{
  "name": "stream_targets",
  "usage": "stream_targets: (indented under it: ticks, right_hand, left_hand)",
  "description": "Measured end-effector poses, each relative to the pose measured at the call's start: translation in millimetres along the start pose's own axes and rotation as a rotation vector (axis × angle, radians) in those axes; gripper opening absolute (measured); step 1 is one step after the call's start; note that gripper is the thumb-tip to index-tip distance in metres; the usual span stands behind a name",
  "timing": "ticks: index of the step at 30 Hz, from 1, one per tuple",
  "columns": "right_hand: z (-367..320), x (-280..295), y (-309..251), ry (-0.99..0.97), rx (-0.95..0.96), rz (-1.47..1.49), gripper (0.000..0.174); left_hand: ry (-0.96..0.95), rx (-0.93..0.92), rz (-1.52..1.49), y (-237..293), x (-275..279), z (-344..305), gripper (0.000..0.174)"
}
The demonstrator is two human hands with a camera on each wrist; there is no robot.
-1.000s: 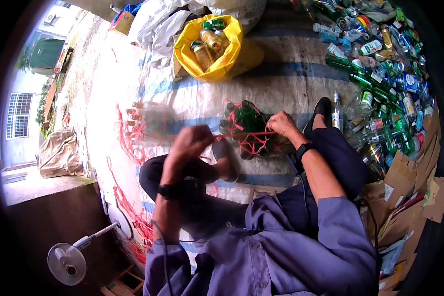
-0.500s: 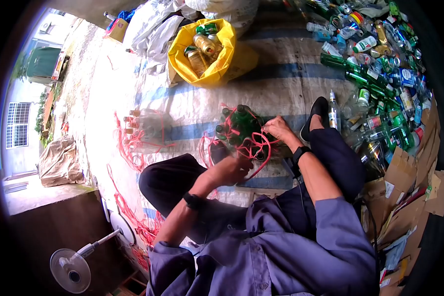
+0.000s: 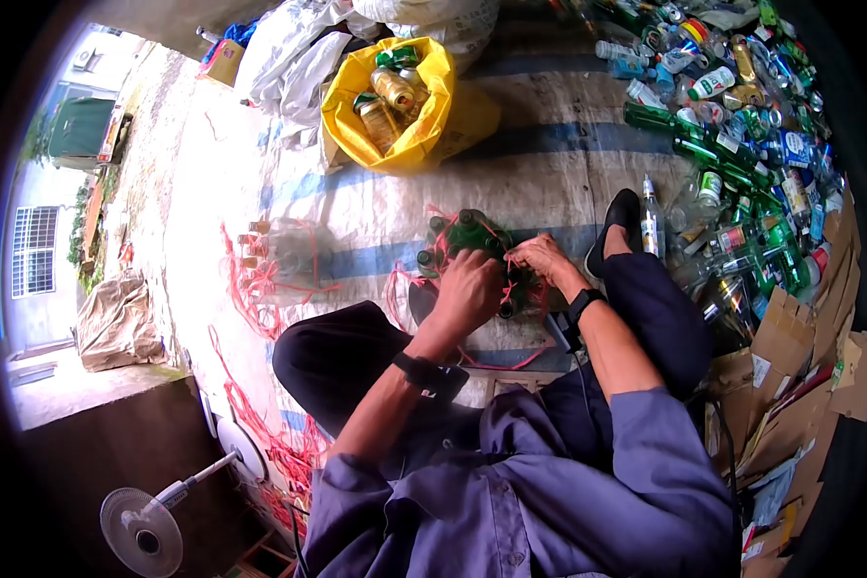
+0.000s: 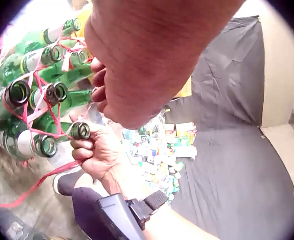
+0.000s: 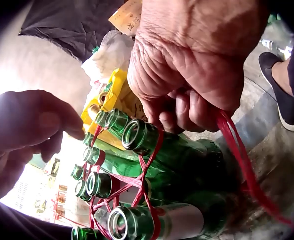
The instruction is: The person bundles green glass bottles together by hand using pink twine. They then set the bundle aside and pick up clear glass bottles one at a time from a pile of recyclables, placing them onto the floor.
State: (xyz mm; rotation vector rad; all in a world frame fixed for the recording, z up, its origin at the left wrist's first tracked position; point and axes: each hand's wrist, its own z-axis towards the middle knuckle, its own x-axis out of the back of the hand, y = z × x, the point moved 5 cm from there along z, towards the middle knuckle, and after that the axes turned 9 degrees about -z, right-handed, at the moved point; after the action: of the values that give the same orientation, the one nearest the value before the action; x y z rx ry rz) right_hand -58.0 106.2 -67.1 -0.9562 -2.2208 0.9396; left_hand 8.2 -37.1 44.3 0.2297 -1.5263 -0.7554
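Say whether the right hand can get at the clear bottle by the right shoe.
Likely, but around the shoe: it lies between the right hand and the bottle, and that hand grips red twine.

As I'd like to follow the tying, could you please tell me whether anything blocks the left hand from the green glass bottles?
Nothing visible does: in the right wrist view, only open space separates the left hand from the green glass bottles. The right hand holds red twine beside them.

Blue-striped sheeting (image 3: 568,178) lies underfoot — bright daylight to the left, a barred window (image 3: 35,250) in a pale wall (image 3: 40,320).
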Motion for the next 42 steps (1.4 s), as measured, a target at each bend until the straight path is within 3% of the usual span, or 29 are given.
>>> stream_targets:
  ticks: [2,4,7,14,17,19,23,25,29,31,32,34,42]
  right_hand:
    - [-2,0,-5,-0.021,-0.041,-0.025,0.025]
    - [0,1,-2,0.010,-0.226,-0.019,0.029]
    - [4,0,-8,0.000,-0.116,-0.153,0.025]
    - [28,-6,10,0.033,-0.151,-0.126,0.020]
    - [28,-5,12,0.035,-0.180,-0.095,0.021]
    - [29,-7,15,0.039,-0.188,-0.089,0.023]
    - [21,-3,3,0.033,-0.156,-0.116,0.026]
    - [18,-1,-1,-0.019,-0.176,-0.165,0.027]
    - [42,-9,20,0.001,0.034,-0.197,0.024]
    - [44,-12,15,-0.013,0.233,-0.399,0.020]
    - [45,-13,17,-0.014,0.232,-0.399,0.020]
    - [39,-10,12,0.011,0.108,-0.445,0.025]
    - [15,15,10,-0.024,0.225,-0.394,0.032]
  left_hand:
    - [0.034,-0.067,-0.046,-10,-20,-1,0.009]
    - [-0.104,-0.086,-0.068,-19,-41,-2,0.012]
    - [-0.109,-0.033,-0.086,-28,-54,-5,0.013]
    - [-0.142,-0.001,-0.117,-41,-66,-2,0.017]
    - [-0.190,-0.074,-0.168,-41,-60,-1,0.018]
    - [-0.088,-0.357,-0.288,-29,-45,-1,0.022]
    - [0.026,-0.373,-0.190,-27,-34,-1,0.022]
    - [-0.127,0.161,-0.741,-54,-51,-4,0.020]
    - [-0.186,0.176,-0.625,-64,-61,-6,0.016]
    - [-0.093,-0.223,-0.267,-45,-43,0,0.014]
    - [-0.094,-0.222,-0.267,-42,-39,4,0.014]
    - [-0.147,0.006,-0.311,-47,-38,8,0.015]
    - [-0.069,0.420,-0.483,-38,7,0,0.026]
